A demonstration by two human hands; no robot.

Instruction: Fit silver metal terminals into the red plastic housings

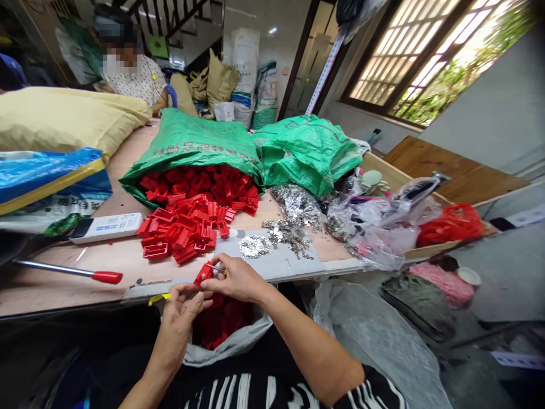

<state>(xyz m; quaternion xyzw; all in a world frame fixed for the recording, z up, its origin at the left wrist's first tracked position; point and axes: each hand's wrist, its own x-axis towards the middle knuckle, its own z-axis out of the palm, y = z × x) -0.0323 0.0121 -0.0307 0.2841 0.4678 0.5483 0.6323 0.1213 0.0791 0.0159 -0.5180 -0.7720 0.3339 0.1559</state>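
Observation:
At the table's front edge, a small red plastic part (204, 274) is held up between my two hands. My left hand (181, 311) has its fingers curled at the part's lower end, partly hidden behind it. My right hand (240, 277) pinches a thin metal rod-like tool (218, 268) against the part, its thumb also touching the red plastic. Under my hands, a white sack (251, 341) in my lap holds more red parts (221, 324). Just ahead lies a heap of the same box-shaped red parts (183, 227), along with small flat silvery metal pieces (255, 246).
A green sack (200, 136) spills red parts onto the table. Another green sack (306, 147) and clear plastic bags (383, 233) stand to the right. On the left are a red-handled lever (106, 276) and a white box (110, 227). A person (131, 79) sits across the table.

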